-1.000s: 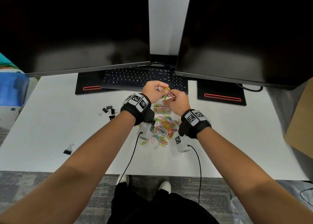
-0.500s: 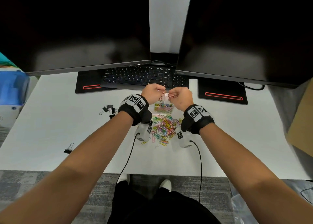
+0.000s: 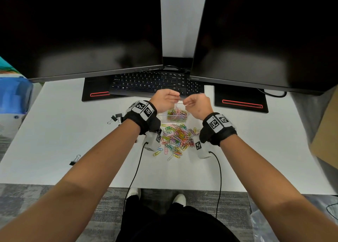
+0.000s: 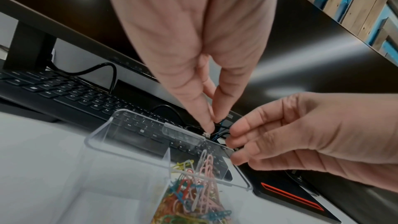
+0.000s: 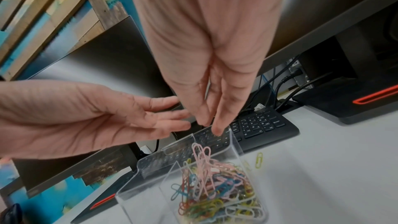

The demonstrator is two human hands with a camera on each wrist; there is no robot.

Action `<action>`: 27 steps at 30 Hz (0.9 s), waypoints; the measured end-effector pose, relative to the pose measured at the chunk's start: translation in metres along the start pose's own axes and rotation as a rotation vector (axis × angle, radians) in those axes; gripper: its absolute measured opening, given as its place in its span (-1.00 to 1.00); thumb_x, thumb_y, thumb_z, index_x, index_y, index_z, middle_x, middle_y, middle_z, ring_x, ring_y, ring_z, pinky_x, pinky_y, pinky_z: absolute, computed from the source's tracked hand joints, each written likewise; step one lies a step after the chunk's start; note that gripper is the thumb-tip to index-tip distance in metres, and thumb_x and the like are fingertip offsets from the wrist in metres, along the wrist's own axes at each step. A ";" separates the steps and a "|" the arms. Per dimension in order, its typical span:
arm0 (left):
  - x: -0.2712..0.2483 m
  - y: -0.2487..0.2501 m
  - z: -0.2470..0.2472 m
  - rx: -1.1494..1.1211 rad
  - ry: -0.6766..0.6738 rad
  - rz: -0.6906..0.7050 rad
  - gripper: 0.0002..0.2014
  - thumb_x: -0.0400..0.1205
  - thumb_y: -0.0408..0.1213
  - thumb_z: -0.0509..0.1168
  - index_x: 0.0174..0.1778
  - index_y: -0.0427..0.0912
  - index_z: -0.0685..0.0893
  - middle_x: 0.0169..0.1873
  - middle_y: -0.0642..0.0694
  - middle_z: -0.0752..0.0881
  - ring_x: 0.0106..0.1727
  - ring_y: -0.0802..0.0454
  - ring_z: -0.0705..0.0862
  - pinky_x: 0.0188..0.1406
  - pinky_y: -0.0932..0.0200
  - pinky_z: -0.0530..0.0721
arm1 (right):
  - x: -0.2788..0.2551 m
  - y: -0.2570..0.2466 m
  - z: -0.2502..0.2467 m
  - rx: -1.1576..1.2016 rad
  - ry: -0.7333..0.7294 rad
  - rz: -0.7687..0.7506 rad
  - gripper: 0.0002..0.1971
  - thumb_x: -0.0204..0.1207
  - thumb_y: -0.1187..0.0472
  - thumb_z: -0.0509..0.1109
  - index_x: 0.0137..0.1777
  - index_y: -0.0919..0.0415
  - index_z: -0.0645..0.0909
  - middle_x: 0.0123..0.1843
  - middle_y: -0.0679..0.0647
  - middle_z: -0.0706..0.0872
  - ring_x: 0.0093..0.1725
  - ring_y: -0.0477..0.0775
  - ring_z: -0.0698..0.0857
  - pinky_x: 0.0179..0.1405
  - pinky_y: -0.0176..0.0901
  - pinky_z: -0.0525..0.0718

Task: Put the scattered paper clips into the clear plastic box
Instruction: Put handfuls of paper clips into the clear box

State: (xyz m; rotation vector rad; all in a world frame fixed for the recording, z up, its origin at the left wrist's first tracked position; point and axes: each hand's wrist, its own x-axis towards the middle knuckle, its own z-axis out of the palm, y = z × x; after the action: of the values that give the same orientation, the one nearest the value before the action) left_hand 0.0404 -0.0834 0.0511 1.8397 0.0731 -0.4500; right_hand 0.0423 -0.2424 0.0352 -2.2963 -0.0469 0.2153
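The clear plastic box (image 3: 184, 120) stands on the white desk with its lid up, holding many coloured clips. Both hands hover just above it. My left hand (image 3: 173, 97) has its fingers straight and holds nothing; in the right wrist view my left hand (image 5: 172, 122) shows an open palm. My right hand (image 3: 188, 102) points its fingers down over the box and also holds nothing (image 5: 210, 125). A small bunch of pink clips (image 5: 202, 156) falls into the box (image 5: 150, 202) under the fingertips. The loose pile of paper clips (image 3: 175, 139) lies between my wrists.
A black keyboard (image 3: 151, 82) sits just behind the box, under two dark monitors (image 3: 82, 31) (image 3: 265, 36). Black binder clips (image 3: 115, 118) lie left of the pile, one more (image 3: 75, 160) near the front edge. A cardboard box (image 3: 325, 141) stands at the right.
A second ago both hands pinched a clump of clips above the box. They have since parted and let go, and the pink clips drop into the box.
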 end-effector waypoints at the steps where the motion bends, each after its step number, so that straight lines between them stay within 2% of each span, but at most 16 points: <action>1: 0.001 -0.001 -0.001 -0.003 0.009 0.004 -0.53 0.53 -0.79 0.14 0.38 -0.50 0.47 0.31 -0.44 0.59 0.38 -0.27 0.58 -0.22 0.49 0.69 | -0.001 0.000 0.000 -0.007 -0.004 -0.010 -0.77 0.43 0.49 0.37 0.01 0.32 0.76 -0.03 0.18 0.82 -0.08 0.02 0.77 0.02 -0.36 0.64; 3: 0.000 -0.002 -0.003 0.036 0.034 -0.008 -0.59 0.53 -0.72 0.23 0.31 -0.43 0.56 0.27 -0.36 0.65 0.29 -0.20 0.66 -0.06 0.38 0.71 | -0.004 -0.001 0.000 -0.038 -0.019 -0.034 -0.77 0.45 0.48 0.37 0.04 0.33 0.76 0.00 0.20 0.82 0.01 0.08 0.78 0.07 -0.34 0.64; 5: 0.000 -0.006 -0.005 0.253 0.109 0.015 -0.71 0.53 -0.52 0.36 0.16 -0.26 0.70 0.14 -0.19 0.76 0.15 -0.01 0.72 0.13 0.27 0.66 | -0.005 -0.002 0.003 -0.090 -0.023 -0.067 -0.78 0.47 0.44 0.37 0.06 0.33 0.76 0.04 0.20 0.82 0.06 0.11 0.77 0.20 -0.26 0.63; 6: 0.000 -0.008 -0.005 0.360 0.139 0.026 -0.77 0.53 -0.44 0.38 0.09 -0.20 0.75 0.09 -0.12 0.79 0.11 0.06 0.72 0.15 0.30 0.61 | -0.005 -0.002 0.005 -0.119 -0.029 -0.086 -0.78 0.49 0.42 0.37 0.07 0.33 0.77 0.06 0.20 0.81 0.09 0.13 0.76 0.27 -0.18 0.62; 8: -0.001 -0.010 -0.004 0.483 0.140 0.023 -0.79 0.54 -0.38 0.34 0.05 -0.17 0.80 0.06 -0.08 0.80 0.12 0.06 0.71 0.12 0.33 0.60 | -0.005 -0.003 0.011 -0.184 -0.064 -0.118 -0.76 0.54 0.38 0.34 0.13 0.31 0.75 0.12 0.20 0.79 0.13 0.15 0.74 0.32 -0.16 0.59; 10: -0.002 -0.011 -0.001 0.564 0.104 -0.001 -0.76 0.55 -0.41 0.30 0.05 -0.18 0.81 0.06 -0.10 0.80 0.13 -0.02 0.72 0.16 0.23 0.65 | -0.005 -0.005 0.018 -0.290 -0.137 -0.146 -0.74 0.56 0.33 0.32 0.19 0.30 0.72 0.15 0.22 0.77 0.14 0.21 0.72 0.26 -0.11 0.61; 13: -0.002 -0.015 0.002 0.573 0.124 -0.008 -0.75 0.55 -0.44 0.27 0.04 -0.22 0.82 0.03 -0.14 0.80 0.11 -0.08 0.73 0.16 0.14 0.69 | -0.003 -0.008 0.027 -0.376 -0.178 -0.138 -0.74 0.54 0.27 0.36 0.19 0.30 0.71 0.10 0.26 0.77 0.08 0.26 0.73 0.15 -0.01 0.68; 16: 0.000 -0.017 0.004 0.510 0.246 -0.017 -0.77 0.57 -0.43 0.28 0.02 -0.24 0.82 0.03 -0.12 0.80 0.12 -0.04 0.72 0.14 0.25 0.65 | 0.000 -0.012 0.033 -0.362 -0.138 -0.065 -0.76 0.50 0.17 0.44 0.08 0.31 0.73 0.04 0.24 0.77 0.06 0.22 0.72 0.08 -0.10 0.67; 19: 0.001 -0.019 -0.001 0.441 0.353 -0.008 -0.79 0.55 -0.44 0.29 0.01 -0.27 0.79 0.01 -0.14 0.80 0.11 -0.03 0.72 0.08 0.31 0.61 | 0.003 -0.017 0.037 -0.379 -0.112 0.037 -0.66 0.44 0.03 0.50 -0.06 0.36 0.72 -0.05 0.23 0.76 0.00 0.20 0.71 -0.08 -0.11 0.65; 21: 0.002 -0.022 -0.006 0.426 0.402 0.000 -0.77 0.50 -0.48 0.31 0.02 -0.22 0.75 -0.01 -0.14 0.79 0.08 -0.04 0.72 0.04 0.29 0.62 | 0.003 -0.020 0.040 -0.373 -0.088 0.097 -0.60 0.39 -0.04 0.53 -0.03 0.34 0.69 -0.02 0.24 0.73 0.00 0.21 0.72 -0.10 -0.08 0.68; 23: 0.004 -0.028 -0.010 0.493 0.397 -0.004 -0.72 0.47 -0.47 0.36 0.06 -0.12 0.73 0.08 -0.11 0.73 0.11 -0.05 0.69 0.03 0.23 0.63 | 0.005 -0.023 0.043 -0.372 -0.075 0.158 -0.56 0.37 -0.05 0.56 0.02 0.32 0.65 0.06 0.23 0.70 0.03 0.22 0.71 -0.08 -0.05 0.68; 27: 0.006 -0.039 -0.008 0.570 0.366 -0.028 -0.66 0.49 -0.46 0.39 0.15 -0.08 0.74 0.26 -0.13 0.63 0.26 -0.07 0.63 0.28 0.15 0.59 | 0.006 -0.033 0.046 -0.378 -0.075 0.209 -0.53 0.36 0.01 0.58 0.14 0.30 0.58 0.16 0.22 0.63 0.16 0.23 0.68 0.02 -0.01 0.68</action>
State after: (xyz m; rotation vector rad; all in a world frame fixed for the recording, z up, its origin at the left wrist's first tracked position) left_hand 0.0373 -0.0645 0.0155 2.4702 0.2399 -0.1504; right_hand 0.0420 -0.1861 0.0281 -2.6701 0.1255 0.4312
